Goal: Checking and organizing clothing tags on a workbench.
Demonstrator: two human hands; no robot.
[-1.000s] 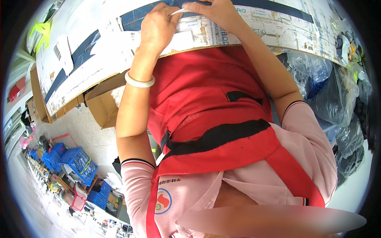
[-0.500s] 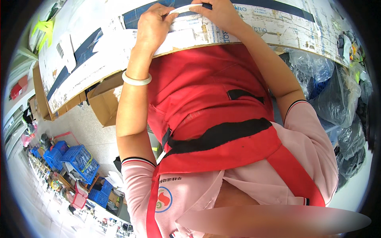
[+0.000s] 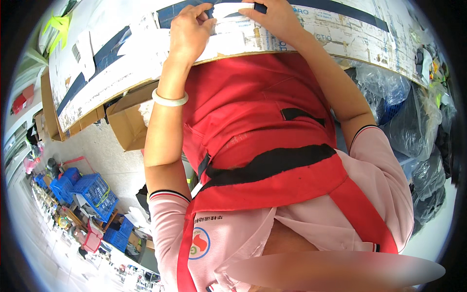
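Near the top edge of the view, a white strip (image 3: 232, 9) stretches between my two hands above the board. My left hand (image 3: 190, 30) is closed at the strip's left end, with thumb and fingers bent together next to a dark blue band. At the other end, my right hand (image 3: 276, 19) pinches the strip where it meets a dark blue piece (image 3: 260, 8). Below them is a worn white board (image 3: 335, 41), marked with blue print and dark blue patches. The strip's far side is cut off by the frame edge.
A white slip (image 3: 83, 56) and a bright yellow-green piece (image 3: 59, 29) lie to the left. An open cardboard box (image 3: 127, 124) stands under the board's near edge. Clear plastic bags (image 3: 413, 117) crowd the right side; blue crates (image 3: 97, 194) stand on the floor at lower left.
The white strip was narrow and bowed between my hands; now it looks flatter and shows a broader face. Both hands remain at its ends, having shifted only slightly in view.
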